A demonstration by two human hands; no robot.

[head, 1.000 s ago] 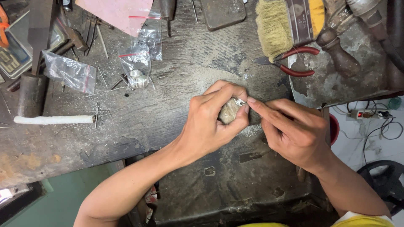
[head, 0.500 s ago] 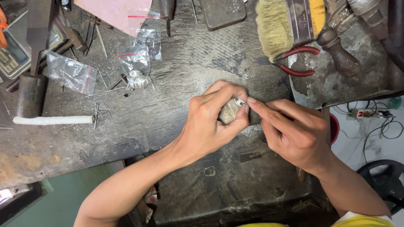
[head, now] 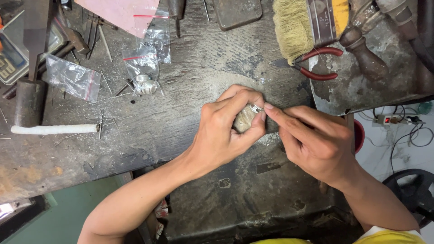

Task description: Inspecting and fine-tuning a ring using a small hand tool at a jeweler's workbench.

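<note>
— Silver, is it, that small piece at the middle of the desk?

— It looks so: a small silver ring, pinched at the fingertips of the left hand. That hand is curled tight around a pale, rounded block, and the ring sits at the block's upper end, just above the worn dark wood.

— And the right hand?

— Closed too, fingers drawn together, the forefinger stretched out so its tip meets the ring from the right. It seems to grip something thin, but what it is I cannot tell; the fingers hide it.

— What lies around them?

— Behind the hands, to the right, a wide brush with pale bristles, and just beneath it red-handled pliers. A dark wooden tool handle stands beside those. Far to the left, a white rod lies flat, well apart from the hands. Near it are clear plastic bags with red seal strips, and a small silvery part rests by one of them. Pale dust is scattered on the wood below the left hand.
</note>
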